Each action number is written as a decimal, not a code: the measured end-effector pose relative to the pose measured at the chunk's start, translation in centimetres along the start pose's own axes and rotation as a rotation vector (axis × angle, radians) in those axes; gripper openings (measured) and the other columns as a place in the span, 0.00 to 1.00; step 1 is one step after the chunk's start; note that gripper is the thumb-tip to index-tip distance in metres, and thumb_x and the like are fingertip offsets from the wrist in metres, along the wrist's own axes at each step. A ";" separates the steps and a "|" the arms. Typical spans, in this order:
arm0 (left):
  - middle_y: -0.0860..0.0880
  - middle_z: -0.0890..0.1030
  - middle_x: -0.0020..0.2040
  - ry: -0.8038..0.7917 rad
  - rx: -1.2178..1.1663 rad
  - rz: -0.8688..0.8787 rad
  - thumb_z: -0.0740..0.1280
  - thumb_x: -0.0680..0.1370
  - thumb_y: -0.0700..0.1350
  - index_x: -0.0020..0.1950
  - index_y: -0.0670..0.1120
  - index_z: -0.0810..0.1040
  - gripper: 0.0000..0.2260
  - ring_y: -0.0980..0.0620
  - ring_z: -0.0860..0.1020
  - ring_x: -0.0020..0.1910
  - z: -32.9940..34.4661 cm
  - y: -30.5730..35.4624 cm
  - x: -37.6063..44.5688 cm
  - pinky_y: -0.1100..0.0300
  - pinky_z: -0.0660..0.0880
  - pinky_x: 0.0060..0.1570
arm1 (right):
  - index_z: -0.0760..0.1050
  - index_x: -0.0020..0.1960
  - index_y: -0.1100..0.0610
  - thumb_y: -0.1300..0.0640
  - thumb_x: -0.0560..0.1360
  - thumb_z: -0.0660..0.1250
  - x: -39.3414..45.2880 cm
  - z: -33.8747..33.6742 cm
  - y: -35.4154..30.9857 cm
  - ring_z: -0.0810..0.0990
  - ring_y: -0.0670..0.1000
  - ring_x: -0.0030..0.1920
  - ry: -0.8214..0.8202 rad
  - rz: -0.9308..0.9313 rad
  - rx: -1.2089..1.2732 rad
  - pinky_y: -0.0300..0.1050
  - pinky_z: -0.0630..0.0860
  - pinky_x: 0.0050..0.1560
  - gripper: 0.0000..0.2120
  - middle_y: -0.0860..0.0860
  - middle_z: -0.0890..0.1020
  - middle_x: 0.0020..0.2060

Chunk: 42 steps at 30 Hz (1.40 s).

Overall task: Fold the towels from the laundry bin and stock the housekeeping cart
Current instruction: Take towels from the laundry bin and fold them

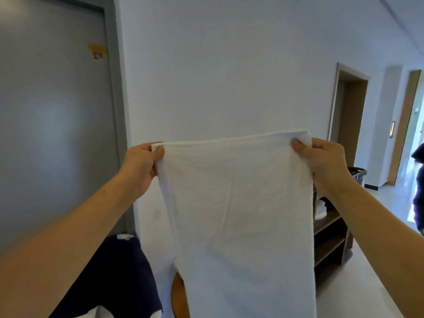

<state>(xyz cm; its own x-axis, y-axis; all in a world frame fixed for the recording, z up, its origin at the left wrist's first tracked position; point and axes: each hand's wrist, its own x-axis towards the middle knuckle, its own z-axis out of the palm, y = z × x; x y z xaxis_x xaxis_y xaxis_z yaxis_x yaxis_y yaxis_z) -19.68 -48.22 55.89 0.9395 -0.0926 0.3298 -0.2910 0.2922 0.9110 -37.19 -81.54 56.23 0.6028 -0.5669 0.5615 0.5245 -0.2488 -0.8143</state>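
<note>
A white towel [236, 214] hangs spread out in front of me, its top edge held level at about chest height. My left hand [140, 166] pinches the top left corner. My right hand [325, 164] pinches the top right corner, where the cloth bunches a little. The towel's lower end runs out of view at the bottom. A dark blue laundry bin [114, 278] with white cloth showing at its rim sits low on the left. The dark brown housekeeping cart [330, 237] stands behind the towel on the right, with white folded linen [321, 208] on its upper shelf.
A grey door [52, 115] fills the left. A white wall is straight ahead. A round wooden surface [180, 297] shows under the towel. The corridor runs on to the right past wooden door frames, where a person in dark clothes [418, 184] stands at the edge.
</note>
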 end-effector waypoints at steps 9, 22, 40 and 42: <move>0.42 0.85 0.55 0.029 0.001 -0.075 0.66 0.82 0.36 0.53 0.44 0.83 0.07 0.42 0.83 0.53 4.2 -5.1 3.8 0.49 0.82 0.50 | 0.84 0.44 0.56 0.56 0.74 0.76 4.3 -2.2 4.5 0.86 0.51 0.39 0.020 0.078 -0.057 0.50 0.83 0.45 0.04 0.50 0.87 0.40; 0.49 0.84 0.53 0.211 0.122 0.039 0.67 0.82 0.40 0.53 0.50 0.83 0.07 0.47 0.81 0.52 2.3 -9.2 21.7 0.53 0.78 0.46 | 0.81 0.50 0.70 0.58 0.75 0.75 22.7 10.9 18.0 0.82 0.57 0.42 -0.163 0.100 0.018 0.59 0.82 0.51 0.14 0.60 0.84 0.44; 0.48 0.85 0.44 0.436 0.161 -0.035 0.64 0.81 0.36 0.53 0.44 0.83 0.09 0.49 0.81 0.41 5.2 -18.1 24.0 0.57 0.78 0.40 | 0.83 0.50 0.63 0.58 0.75 0.73 32.8 12.8 34.2 0.84 0.58 0.46 -0.458 0.219 0.117 0.54 0.82 0.50 0.07 0.58 0.86 0.46; 0.47 0.84 0.44 0.467 0.170 -0.104 0.63 0.80 0.35 0.53 0.43 0.83 0.09 0.49 0.80 0.41 6.1 -21.6 20.4 0.58 0.76 0.37 | 0.83 0.49 0.61 0.61 0.76 0.71 30.4 10.1 36.8 0.85 0.57 0.46 -0.499 0.304 0.091 0.55 0.82 0.52 0.04 0.56 0.87 0.44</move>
<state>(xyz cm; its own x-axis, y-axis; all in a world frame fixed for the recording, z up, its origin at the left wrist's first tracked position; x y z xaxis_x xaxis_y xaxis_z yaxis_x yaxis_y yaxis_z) 4.64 -62.27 44.43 0.9345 0.3337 0.1241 -0.1799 0.1418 0.9734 6.49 -99.94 44.83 0.9326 -0.1585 0.3244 0.3202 -0.0521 -0.9459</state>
